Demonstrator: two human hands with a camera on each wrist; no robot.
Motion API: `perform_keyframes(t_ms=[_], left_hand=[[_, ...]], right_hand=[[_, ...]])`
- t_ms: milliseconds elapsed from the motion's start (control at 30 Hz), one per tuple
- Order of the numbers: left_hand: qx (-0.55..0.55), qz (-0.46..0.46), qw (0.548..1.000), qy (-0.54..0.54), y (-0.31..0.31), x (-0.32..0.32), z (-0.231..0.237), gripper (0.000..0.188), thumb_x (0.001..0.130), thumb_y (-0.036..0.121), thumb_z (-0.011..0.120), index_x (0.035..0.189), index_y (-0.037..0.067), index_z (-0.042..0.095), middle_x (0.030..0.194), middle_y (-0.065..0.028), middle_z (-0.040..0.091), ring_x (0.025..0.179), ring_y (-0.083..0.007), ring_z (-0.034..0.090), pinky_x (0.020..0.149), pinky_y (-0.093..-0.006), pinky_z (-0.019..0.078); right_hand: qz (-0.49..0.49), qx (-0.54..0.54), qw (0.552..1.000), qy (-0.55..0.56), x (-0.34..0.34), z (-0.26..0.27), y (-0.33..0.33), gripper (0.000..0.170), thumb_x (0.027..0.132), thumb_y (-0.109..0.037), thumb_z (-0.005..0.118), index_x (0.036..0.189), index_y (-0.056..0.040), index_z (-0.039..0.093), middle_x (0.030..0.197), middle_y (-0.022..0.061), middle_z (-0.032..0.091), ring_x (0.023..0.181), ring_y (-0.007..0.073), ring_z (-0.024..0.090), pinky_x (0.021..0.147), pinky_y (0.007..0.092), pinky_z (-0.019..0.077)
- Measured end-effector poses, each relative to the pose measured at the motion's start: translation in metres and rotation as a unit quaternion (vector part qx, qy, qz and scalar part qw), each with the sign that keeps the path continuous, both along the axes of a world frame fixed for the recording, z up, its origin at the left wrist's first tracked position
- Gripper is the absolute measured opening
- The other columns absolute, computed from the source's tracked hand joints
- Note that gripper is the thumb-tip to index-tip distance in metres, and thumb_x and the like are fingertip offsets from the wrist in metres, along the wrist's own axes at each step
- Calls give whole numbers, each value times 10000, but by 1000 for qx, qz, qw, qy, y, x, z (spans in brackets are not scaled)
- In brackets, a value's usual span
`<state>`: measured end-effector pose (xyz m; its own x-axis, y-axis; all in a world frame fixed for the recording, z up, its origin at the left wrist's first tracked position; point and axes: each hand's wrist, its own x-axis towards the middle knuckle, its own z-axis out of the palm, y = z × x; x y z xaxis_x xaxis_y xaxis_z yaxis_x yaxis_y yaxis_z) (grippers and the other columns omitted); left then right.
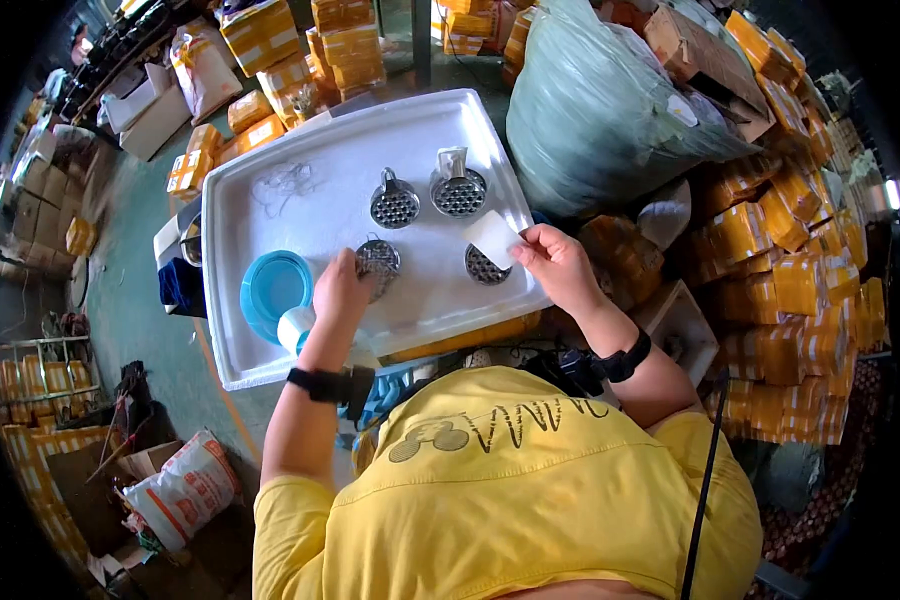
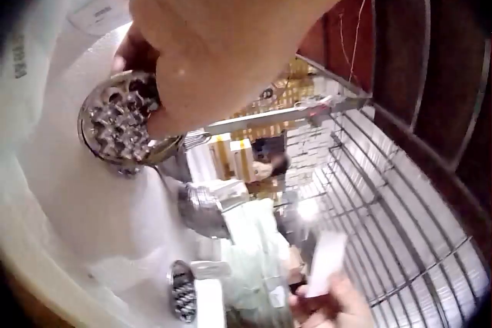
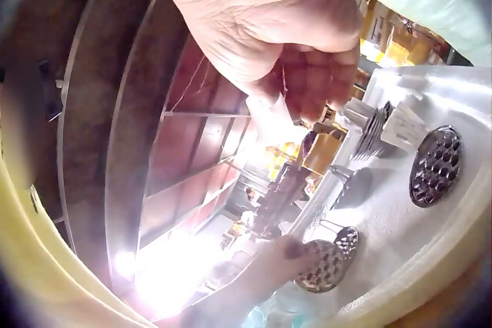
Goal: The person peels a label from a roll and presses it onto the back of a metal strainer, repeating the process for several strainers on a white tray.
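Note:
In the head view my left hand [image 1: 340, 292] pinches the edge of a round, shiny metal disc [image 1: 378, 260] with a pattern of holes or dimples. The left wrist view shows that disc [image 2: 123, 122] up close, with the thumb at its rim. My right hand [image 1: 562, 268] holds a small white card [image 1: 492, 238] between thumb and fingers. Below the card, partly covered by it in the head view, lies another disc [image 1: 484, 266]. Farther back are a disc with an upright metal piece [image 1: 394, 206] and a group of discs with a wider shiny piece [image 1: 458, 190].
All this is on a white foam tray [image 1: 410, 120] with a raised rim. A light-blue round container [image 1: 275, 290] and a white roll [image 1: 296, 326] are at its left; clear film [image 1: 288, 185] lies behind. A large pale-green bag [image 1: 610, 110] and stacked orange-taped parcels [image 1: 800, 290] stand right.

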<state>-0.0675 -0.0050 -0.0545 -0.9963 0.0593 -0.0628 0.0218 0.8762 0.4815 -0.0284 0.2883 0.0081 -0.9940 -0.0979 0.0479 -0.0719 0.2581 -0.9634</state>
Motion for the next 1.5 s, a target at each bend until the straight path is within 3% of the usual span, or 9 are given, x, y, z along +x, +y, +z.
perform_keyframes(t_ms=[100,200,333,833,1133,1167,1267,1400,1500], left_hand=[[313,-2,943,-109,-1,16,14,264,742,53,589,981,6,488,870,-107,586,750,-212,590,675,-298,488],[670,92,678,-290,10,37,32,216,779,-1,539,989,12,488,845,-84,581,762,-154,589,668,-260,502],[727,82,589,-343,19,52,42,202,815,19,531,1010,19,476,858,-80,580,751,-159,605,667,-283,529],[689,110,645,-312,18,68,51,233,805,-19,495,1035,-24,533,897,-83,608,762,-159,613,693,-276,516],[682,124,656,-298,17,63,47,163,800,-14,501,954,-12,554,830,-70,606,715,-153,614,638,-266,518],[678,127,660,-297,17,63,47,162,801,-12,501,954,-12,554,829,-70,607,713,-153,613,635,-266,518],[662,115,665,-325,15,64,53,155,805,-1,499,950,-9,553,825,-73,607,705,-155,612,627,-270,518],[668,79,648,-358,16,66,58,142,811,14,492,939,-6,551,819,-81,606,700,-156,610,623,-275,518],[678,78,635,-363,21,67,60,150,818,19,481,953,-4,542,821,-84,603,699,-155,610,624,-275,518]], right_hand=[[11,-30,999,-22,-1,2,-8,149,831,-54,558,958,22,569,821,48,620,712,72,557,641,217,460],[74,-55,995,-44,-8,-1,-27,203,837,-30,526,1031,27,547,882,51,604,752,70,546,675,217,453],[183,-61,975,-107,-15,14,-55,241,845,-1,494,1081,42,515,929,36,587,807,59,535,719,207,439],[277,-24,944,-175,-13,27,-75,293,827,22,467,1118,33,498,983,47,589,852,60,542,754,204,438],[327,-102,934,-99,-7,35,-73,328,853,-43,514,1169,24,458,1124,97,519,1042,120,484,884,266,396],[327,-206,908,-163,-11,36,-68,383,805,-30,573,1173,-21,469,1184,114,476,1112,173,450,921,294,371],[305,179,899,256,-26,53,-62,470,733,-11,622,1171,-108,486,1172,99,473,1112,232,454,929,312,372],[444,229,812,301,-28,68,-72,326,674,17,644,960,-132,604,1097,79,474,1114,268,431,922,356,369],[430,167,850,256,-29,64,-77,196,655,11,659,813,-100,626,1033,64,486,1074,251,444,884,353,380]])
